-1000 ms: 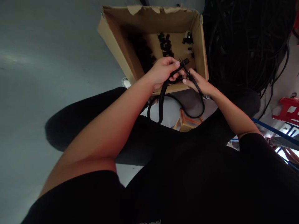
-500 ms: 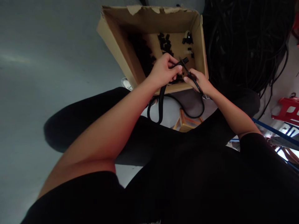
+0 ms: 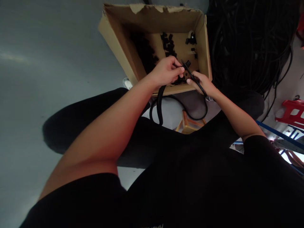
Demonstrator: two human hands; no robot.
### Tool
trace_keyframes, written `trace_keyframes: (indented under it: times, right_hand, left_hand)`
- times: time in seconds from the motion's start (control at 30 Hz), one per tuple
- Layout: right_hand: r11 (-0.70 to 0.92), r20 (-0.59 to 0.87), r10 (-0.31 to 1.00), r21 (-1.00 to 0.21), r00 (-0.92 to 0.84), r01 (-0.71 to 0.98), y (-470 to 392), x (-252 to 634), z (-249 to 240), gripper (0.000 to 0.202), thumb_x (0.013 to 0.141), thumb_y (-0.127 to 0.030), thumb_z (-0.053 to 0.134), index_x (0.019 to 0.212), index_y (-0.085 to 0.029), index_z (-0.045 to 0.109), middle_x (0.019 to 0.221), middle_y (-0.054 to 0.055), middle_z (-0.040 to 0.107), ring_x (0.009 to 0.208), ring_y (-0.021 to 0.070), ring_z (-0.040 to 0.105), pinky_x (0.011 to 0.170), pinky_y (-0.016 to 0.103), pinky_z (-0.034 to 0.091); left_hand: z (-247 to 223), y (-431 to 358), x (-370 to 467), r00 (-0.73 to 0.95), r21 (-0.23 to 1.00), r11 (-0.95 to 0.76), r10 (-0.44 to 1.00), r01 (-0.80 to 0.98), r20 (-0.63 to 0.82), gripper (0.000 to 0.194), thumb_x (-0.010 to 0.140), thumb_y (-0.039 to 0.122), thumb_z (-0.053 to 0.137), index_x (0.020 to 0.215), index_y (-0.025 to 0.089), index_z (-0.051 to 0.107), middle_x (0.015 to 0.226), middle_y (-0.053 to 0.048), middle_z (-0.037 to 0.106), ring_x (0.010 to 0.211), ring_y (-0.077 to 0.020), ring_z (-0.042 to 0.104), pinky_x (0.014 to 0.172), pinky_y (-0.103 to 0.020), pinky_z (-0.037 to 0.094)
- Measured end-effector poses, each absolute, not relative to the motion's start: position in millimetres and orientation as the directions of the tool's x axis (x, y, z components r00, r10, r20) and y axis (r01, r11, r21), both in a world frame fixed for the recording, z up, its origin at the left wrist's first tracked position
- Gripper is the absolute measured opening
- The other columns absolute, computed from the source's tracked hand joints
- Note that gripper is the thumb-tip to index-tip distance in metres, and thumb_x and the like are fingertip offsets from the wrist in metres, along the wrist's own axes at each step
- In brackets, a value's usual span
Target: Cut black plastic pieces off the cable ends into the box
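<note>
My left hand (image 3: 168,71) is closed on one end of a black cable (image 3: 160,106), over the near part of an open cardboard box (image 3: 123,50). Just beyond its fingertips is a small black piece (image 3: 188,63). My right hand (image 3: 201,83) is wrapped round a thin, dark length (image 3: 195,80) that reaches up to the black piece and crosses close to my left fingertips. Whether that length is a tool or part of the cable is hard to tell. Below the hands the cable hangs in a loop. Many small black pieces (image 3: 169,44) lie inside the box.
A large heap of black cables (image 3: 251,41) stands right of the box. Below the box is a wooden stool (image 3: 188,128). At the right edge are a red plastic stool (image 3: 291,112) and a blue bar (image 3: 280,133).
My left hand has shifted slightly left and the cable section below it has swung a little left. The black piece sits slightly lower. My right hand has hardly moved.
</note>
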State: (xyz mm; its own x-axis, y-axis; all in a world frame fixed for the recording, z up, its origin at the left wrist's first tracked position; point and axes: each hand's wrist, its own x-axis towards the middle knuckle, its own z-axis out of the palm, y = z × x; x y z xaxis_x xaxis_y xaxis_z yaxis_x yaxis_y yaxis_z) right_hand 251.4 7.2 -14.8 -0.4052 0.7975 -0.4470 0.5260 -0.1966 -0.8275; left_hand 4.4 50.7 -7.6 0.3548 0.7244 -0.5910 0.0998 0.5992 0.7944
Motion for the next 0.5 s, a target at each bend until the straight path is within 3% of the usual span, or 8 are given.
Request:
trace_keyframes:
  times: [0.27, 0.5]
  right_hand:
    - [-0.182, -0.457, 0.773, -0.824, -0.440, 0.536, 9, 261, -31, 0.066, 0.106, -0.088, 0.086, 0.103, -0.029, 0.056, 0.098, 0.001, 0.056, 0.100, 0.0256, 0.058, 0.098, 0.043, 0.061]
    - [-0.136, -0.448, 0.788, -0.796, -0.422, 0.591, 11, 262, -25, 0.064, 0.106, -0.086, 0.083, 0.099, -0.028, 0.058, 0.090, 0.000, 0.056, 0.094, 0.0233, 0.055, 0.089, 0.038, 0.055]
  left_hand:
    - [-14, 54, -1, 0.475, 0.777, 0.616, 0.651, 0.124, -0.592, 0.026, 0.101, 0.018, 0.089, 0.092, 0.023, 0.066, 0.078, -0.003, 0.075, 0.050, -0.0100, 0.048, 0.050, -0.023, 0.033]
    - [-30, 63, -11, 0.483, 0.777, 0.597, 0.629, 0.202, -0.609, 0.028, 0.097, 0.022, 0.100, 0.097, 0.024, 0.072, 0.074, -0.002, 0.072, 0.062, -0.0155, 0.056, 0.062, -0.028, 0.040]
